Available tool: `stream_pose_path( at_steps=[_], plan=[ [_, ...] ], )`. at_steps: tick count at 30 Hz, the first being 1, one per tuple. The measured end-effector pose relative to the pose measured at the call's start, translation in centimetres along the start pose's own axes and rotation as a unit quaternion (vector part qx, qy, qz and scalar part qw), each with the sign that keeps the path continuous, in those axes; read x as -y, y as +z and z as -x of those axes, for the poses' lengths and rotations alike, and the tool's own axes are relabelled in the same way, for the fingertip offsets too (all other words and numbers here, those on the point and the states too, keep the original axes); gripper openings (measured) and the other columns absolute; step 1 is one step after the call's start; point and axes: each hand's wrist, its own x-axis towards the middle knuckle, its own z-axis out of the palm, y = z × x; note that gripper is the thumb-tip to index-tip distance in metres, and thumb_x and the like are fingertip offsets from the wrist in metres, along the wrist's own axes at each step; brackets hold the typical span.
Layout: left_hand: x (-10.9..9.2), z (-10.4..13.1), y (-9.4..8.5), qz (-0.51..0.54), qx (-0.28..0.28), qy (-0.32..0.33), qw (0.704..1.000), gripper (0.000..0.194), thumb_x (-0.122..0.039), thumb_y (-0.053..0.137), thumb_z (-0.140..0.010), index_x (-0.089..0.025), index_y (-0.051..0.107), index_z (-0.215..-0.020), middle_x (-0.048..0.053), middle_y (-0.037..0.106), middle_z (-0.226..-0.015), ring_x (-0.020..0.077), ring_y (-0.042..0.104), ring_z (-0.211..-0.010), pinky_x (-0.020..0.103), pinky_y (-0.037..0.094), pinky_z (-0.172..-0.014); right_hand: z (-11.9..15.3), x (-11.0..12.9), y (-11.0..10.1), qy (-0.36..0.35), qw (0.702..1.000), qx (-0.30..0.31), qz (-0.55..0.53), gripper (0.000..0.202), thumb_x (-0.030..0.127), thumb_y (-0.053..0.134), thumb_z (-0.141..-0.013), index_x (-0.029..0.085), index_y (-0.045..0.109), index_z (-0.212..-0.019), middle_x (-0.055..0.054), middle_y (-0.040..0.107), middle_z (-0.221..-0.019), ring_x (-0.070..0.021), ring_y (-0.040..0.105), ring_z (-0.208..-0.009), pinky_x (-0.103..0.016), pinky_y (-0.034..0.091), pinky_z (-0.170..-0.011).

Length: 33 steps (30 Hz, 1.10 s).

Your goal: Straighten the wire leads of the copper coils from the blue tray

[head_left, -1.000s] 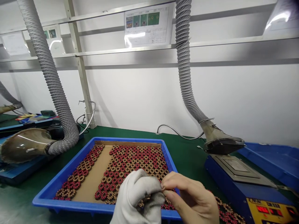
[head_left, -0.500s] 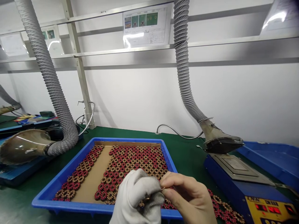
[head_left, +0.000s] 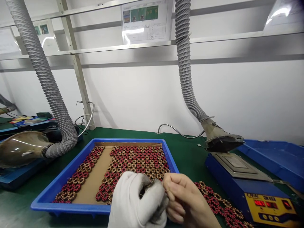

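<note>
My left hand (head_left: 140,201), in a white glove with grey-stained fingertips, is closed over the front edge of the blue tray (head_left: 71,208). What it grips is mostly hidden inside the curled fingers. Bare, my right hand (head_left: 184,198) touches the glove's fingertips from the right, thumb and forefinger pinched on what looks like a thin copper-coloured wire. Behind both hands, the tray holds rows of small red and tan ring-shaped coils (head_left: 140,160) on brown cardboard (head_left: 92,180).
More coils (head_left: 219,202) lie on the green table right of the tray. Beside them stands a blue heating unit (head_left: 247,190) with red digits, under an extractor hood (head_left: 222,139). Another hood (head_left: 23,147) is at left. A second blue tray (head_left: 275,158) sits at far right.
My right hand has turned, its fingers now more curled against the glove. The gloved hand has rolled slightly, hiding the coil glimpsed between its fingers. The view has shifted a little.
</note>
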Motion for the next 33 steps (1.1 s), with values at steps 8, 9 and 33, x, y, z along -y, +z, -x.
stream_pose_path(
  at_steps=[8,9,33],
  plan=[
    [-0.2,-0.1,0.7,0.260,-0.008,-0.153,0.953,0.023,-0.006,0.045,-0.074,-0.025,0.054,-0.081,-0.005,0.060,-0.064,0.0101,0.055,-0.056,0.021,0.048,-0.060,0.1,0.2,-0.6,-0.295,0.894,-0.055,0.332,0.009,0.029,0.067,-0.090,0.024,0.073,-0.093,-0.006,0.069,-0.081,-0.0205,0.062,-0.077,-0.029,0.050,-0.069],
    [-0.2,-0.1,0.7,0.275,-0.008,-0.156,0.949,0.023,-0.006,0.045,-0.073,-0.025,0.055,-0.080,-0.006,0.061,-0.064,0.0093,0.057,-0.056,0.019,0.048,-0.061,0.1,0.3,-0.6,-0.313,0.882,-0.037,0.351,0.010,0.027,0.066,-0.091,0.026,0.073,-0.098,-0.006,0.069,-0.083,-0.0209,0.063,-0.078,-0.030,0.051,-0.069],
    [-0.4,-0.7,0.1,0.441,0.096,-0.351,0.821,0.012,-0.012,0.049,-0.070,-0.019,0.059,-0.070,-0.003,0.061,-0.062,0.0100,0.054,-0.056,0.021,0.042,-0.056,0.2,0.5,-1.2,-0.277,0.892,-0.011,0.358,0.009,0.030,0.063,-0.093,0.026,0.069,-0.098,-0.004,0.065,-0.086,-0.0201,0.058,-0.080,-0.030,0.045,-0.072]
  ],
)
